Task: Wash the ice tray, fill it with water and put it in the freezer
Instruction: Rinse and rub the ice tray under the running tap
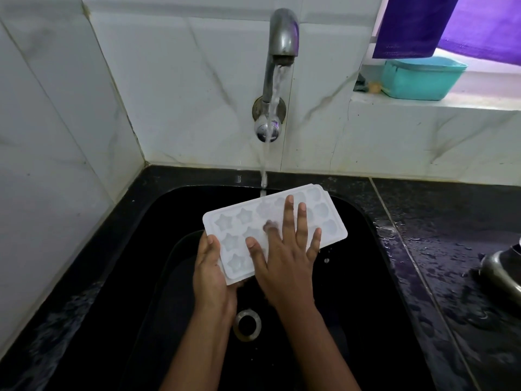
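A white plastic ice tray (pixel 242 221) with star and shell shaped cells is held over the black sink (pixel 363 277). My left hand (pixel 210 270) grips its near left corner from below, thumb on the rim. My right hand (pixel 284 255) lies flat on top of the tray with fingers spread, the index finger blurred. Water runs from the metal tap (pixel 283 35) in a stream that lands on the tray's far edge.
The sink drain (pixel 247 324) sits below my wrists. Wet black counter (pixel 451 249) lies to the right, with a metal object (pixel 501 270) at its right edge. A teal box (pixel 421 79) stands on the window ledge under purple cloth (pixel 439 24). White tiled walls stand behind and left.
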A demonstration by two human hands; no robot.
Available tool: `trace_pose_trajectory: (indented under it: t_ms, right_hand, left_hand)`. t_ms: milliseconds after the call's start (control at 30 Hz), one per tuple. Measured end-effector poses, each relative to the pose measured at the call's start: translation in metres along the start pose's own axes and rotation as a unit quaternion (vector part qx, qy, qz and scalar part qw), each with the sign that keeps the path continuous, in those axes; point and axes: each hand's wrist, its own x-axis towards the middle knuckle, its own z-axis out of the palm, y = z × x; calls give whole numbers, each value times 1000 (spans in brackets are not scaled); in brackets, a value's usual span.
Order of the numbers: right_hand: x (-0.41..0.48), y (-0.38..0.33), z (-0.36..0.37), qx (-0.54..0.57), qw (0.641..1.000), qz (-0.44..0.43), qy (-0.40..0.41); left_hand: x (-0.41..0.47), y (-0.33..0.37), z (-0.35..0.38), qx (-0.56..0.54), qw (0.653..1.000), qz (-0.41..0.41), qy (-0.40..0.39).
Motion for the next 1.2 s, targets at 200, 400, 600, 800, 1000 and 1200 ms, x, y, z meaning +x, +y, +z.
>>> trace_pose_trajectory:
  t_ms: [200,400,600,800,1000,1200]
  right_hand:
    - [5,8,-3,-17,999,11,46]
    - [1,4,-2,16,999,-27,13]
    - [1,6,-2,-47,998,1,43]
    - [2,7,-1,14,999,-31,-3]
    - [-1,2,0,-26,1000,3,10]
    - [4,12,-8,1,1000,-15,17]
  left_hand:
    - [0,0,1,14,1000,21,2]
    - [-1,0,3,19,998,42,33]
    - [-3,-1,5,20,998,36,38]
    - [0,5,-1,22,997,51,62]
    - [-9,-1,9,38,997,56,42]
    - [-9,4,7,55,994,71,62]
